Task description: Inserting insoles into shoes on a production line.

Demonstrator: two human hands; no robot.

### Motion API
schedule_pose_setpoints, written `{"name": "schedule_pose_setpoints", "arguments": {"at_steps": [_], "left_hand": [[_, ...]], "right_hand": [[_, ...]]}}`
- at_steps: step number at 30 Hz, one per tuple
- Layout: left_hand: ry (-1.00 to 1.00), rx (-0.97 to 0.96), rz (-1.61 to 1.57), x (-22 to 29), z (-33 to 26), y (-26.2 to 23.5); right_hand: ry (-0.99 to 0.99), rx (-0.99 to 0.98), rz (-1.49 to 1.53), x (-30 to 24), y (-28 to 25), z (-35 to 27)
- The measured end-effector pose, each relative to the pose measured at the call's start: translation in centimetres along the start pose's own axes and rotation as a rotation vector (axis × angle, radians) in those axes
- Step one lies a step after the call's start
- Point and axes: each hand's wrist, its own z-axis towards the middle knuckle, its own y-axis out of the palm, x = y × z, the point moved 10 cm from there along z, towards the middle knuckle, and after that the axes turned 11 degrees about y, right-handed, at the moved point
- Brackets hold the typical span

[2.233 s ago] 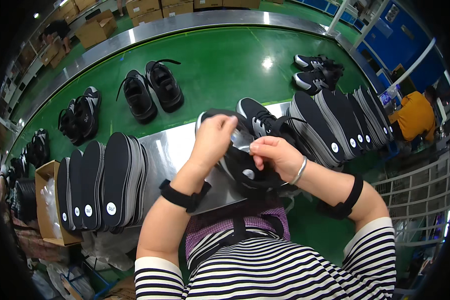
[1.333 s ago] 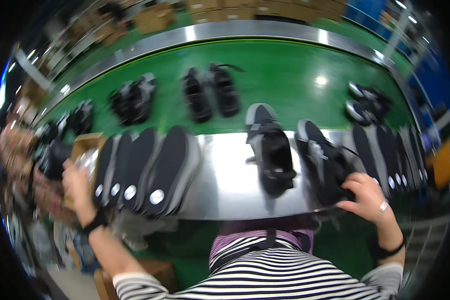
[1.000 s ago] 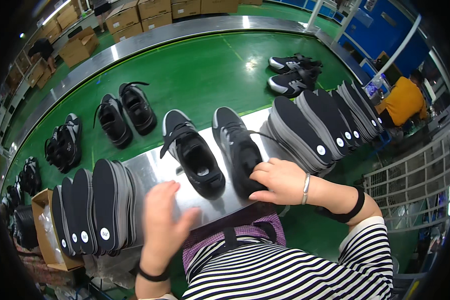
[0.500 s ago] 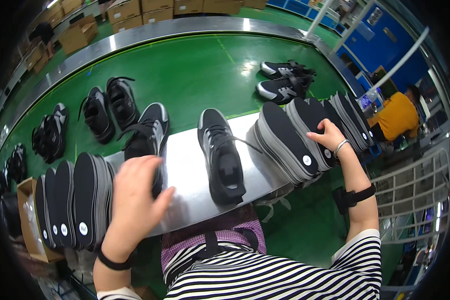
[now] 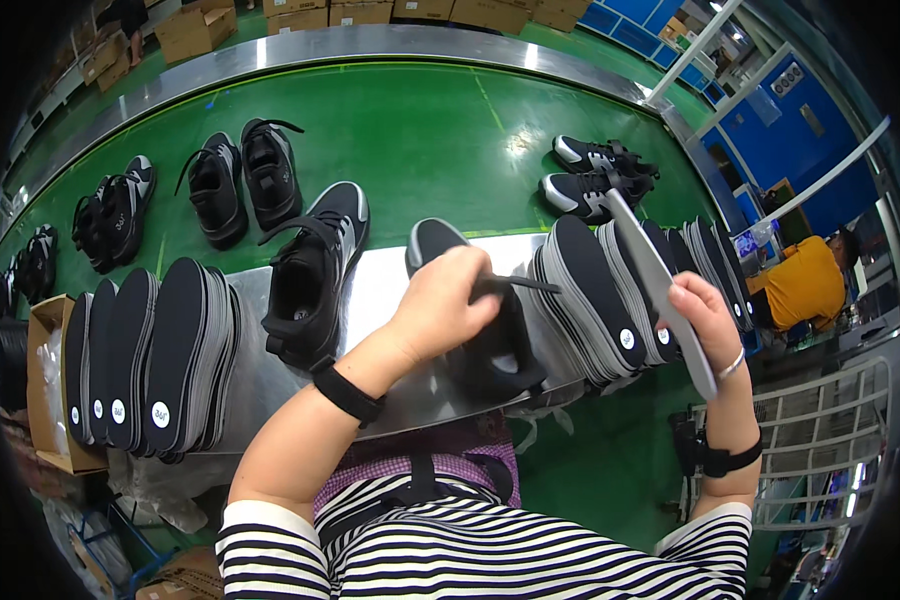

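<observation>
My right hand (image 5: 706,322) holds a single insole (image 5: 654,272) upright by its edge, its pale grey side showing, above the right-hand insole stacks (image 5: 588,285). My left hand (image 5: 448,308) is closed over the upper of a black and grey sneaker (image 5: 505,365). A dark strap (image 5: 525,283) sticks out to the right of its fingers, and the hand hides most of the shoe's middle. Just left of it, another sneaker (image 5: 305,290) rests on the metal ledge (image 5: 370,290), its opening facing me.
More black insole stacks (image 5: 178,350) with round white stickers stand at the left, beside a cardboard box (image 5: 55,385). Several sneakers (image 5: 270,180) sit on the green table (image 5: 390,130), one pair (image 5: 595,180) at far right. A person in yellow (image 5: 805,285) is beyond.
My right hand has lifted an insole off the stacks. My left hand has moved right, from beside the left sneaker onto the middle one. The whole view has shifted slightly.
</observation>
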Motion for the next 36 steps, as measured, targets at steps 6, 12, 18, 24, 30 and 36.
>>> {"name": "schedule_pose_setpoints", "arguments": {"at_steps": [6,12,18,24,30,36], "left_hand": [[-0.352,0.171,-0.220,-2.8,-1.1,-0.6],[-0.426,0.101,-0.229,-3.1,-1.4,1.1],[-0.426,0.167,-0.208,-3.4,-1.5,1.0],[-0.410,0.197,-0.201,-3.4,-1.4,0.7],[-0.431,0.156,-0.219,-3.7,-1.4,1.7],[-0.411,0.225,-0.253,-3.5,-1.3,1.7]], "right_hand": [[0.401,-0.475,-0.241,1.8,9.2,-2.5],[0.287,-0.496,-0.709,2.7,14.8,1.2],[-0.041,-0.220,-1.312,3.5,17.8,3.5],[-0.366,-0.171,-1.549,0.1,16.5,-0.6],[-0.263,-0.233,-1.563,0.0,15.4,-1.0],[-0.173,-0.298,-1.542,4.1,19.6,4.4]]}}
